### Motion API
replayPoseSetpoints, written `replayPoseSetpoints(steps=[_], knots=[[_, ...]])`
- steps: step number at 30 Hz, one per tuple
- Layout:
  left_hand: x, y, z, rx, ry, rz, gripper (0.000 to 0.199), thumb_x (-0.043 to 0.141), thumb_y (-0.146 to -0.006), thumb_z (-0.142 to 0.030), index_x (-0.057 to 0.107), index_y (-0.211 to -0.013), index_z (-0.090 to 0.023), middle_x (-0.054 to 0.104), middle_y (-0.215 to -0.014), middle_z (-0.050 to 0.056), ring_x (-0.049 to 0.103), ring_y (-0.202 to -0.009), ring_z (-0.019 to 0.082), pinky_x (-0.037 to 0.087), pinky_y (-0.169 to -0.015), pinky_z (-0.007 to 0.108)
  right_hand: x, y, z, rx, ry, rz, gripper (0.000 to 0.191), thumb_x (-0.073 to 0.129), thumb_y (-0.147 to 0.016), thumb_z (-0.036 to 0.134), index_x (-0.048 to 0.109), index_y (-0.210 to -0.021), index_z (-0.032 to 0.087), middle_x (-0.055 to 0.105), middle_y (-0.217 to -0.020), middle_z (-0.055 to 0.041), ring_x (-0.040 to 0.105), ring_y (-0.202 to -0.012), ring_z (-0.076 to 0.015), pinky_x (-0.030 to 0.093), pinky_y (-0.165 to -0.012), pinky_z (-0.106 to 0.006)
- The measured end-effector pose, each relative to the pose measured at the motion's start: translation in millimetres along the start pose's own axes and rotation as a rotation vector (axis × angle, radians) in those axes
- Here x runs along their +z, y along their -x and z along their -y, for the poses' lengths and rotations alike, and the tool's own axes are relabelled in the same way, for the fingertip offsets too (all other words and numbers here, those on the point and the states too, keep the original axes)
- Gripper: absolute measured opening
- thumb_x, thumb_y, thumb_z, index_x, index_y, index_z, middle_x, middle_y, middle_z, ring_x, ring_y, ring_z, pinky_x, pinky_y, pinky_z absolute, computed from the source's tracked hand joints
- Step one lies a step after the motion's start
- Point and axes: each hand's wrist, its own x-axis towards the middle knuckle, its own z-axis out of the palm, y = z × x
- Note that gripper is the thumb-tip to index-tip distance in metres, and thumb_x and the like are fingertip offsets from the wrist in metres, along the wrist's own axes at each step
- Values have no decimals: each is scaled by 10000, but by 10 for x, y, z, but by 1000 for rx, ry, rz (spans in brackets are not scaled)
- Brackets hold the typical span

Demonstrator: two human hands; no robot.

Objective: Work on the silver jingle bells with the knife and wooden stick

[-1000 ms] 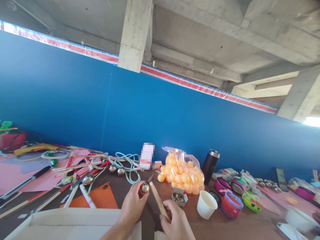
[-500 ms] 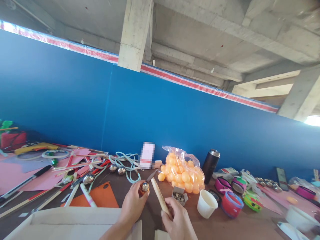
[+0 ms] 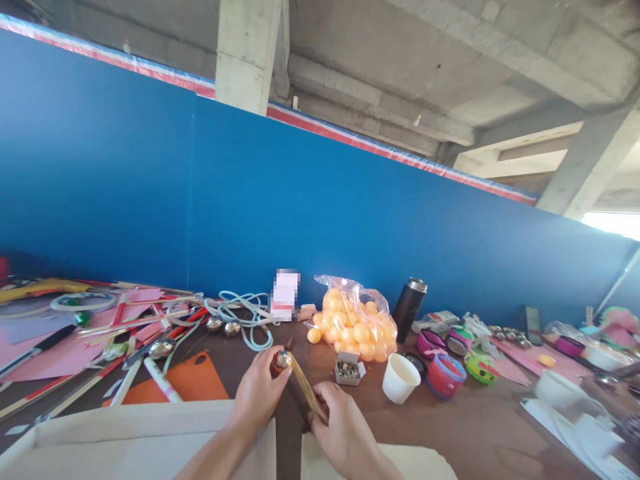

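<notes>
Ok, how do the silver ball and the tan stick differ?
The silver ball is round, while the tan stick is long and narrow. The ball is mirror-shiny; the stick lacks that mirror finish. The left hand grips the ball, the right hand the stick. Both are held.

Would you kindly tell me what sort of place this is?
Probably a makeshift craft workspace inside an unfinished building, judging by the bare concrete pillar, blue partition and scattered pink paper.
</notes>
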Motion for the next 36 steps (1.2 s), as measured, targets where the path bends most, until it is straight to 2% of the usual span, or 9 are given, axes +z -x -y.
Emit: replayPoseSetpoints(steps=[15, 20, 25, 30, 36], knots=[[6, 3, -5, -25, 13, -7, 376, 506, -721, -314, 565, -1086, -248, 603, -1097, 28, 587, -952, 178, 434, -849, 288, 7, -23, -35, 1, -34, -90, 188, 479, -719, 109, 560, -861, 202, 612, -799, -21, 572, -733, -168, 419, -678, -228], [41, -47, 61, -91, 125, -87, 410, 534, -705, -347, 565, -1088, -202, 615, -1075, 59, 591, -937, 191, 455, -819, 292, -69, -34, -8, -1, -130, -152, 143, 482, -773, 170, 554, -891, 206, 614, -790, -12, 578, -705, -162, 435, -668, -230], [68, -118, 155, -169, 242, -130, 419, 553, -683, -368, 566, -1059, -184, 641, -989, 60, 623, -806, 169, 489, -711, 266, -124, -12, 52, -27, -221, -143, 172, 506, -779, 205, 557, -943, 201, 633, -820, -21, 598, -711, -169, 448, -646, -228], [47, -126, 136, -215, 319, -112, 451, 554, -675, -407, 544, -1062, -176, 649, -883, 48, 618, -690, 152, 499, -621, 256, -94, 0, 46, -80, -162, -87, 166, 501, -761, 164, 547, -915, 204, 607, -803, -15, 591, -727, -164, 447, -655, -223], [32, -124, 98, -231, 365, -127, 438, 567, -656, -401, 552, -1039, -187, 657, -873, 35, 626, -694, 151, 500, -607, 247, -98, -19, 29, -71, -155, -105, 181, 493, -765, 167, 544, -936, 193, 621, -832, -32, 597, -746, -169, 450, -646, -222]])
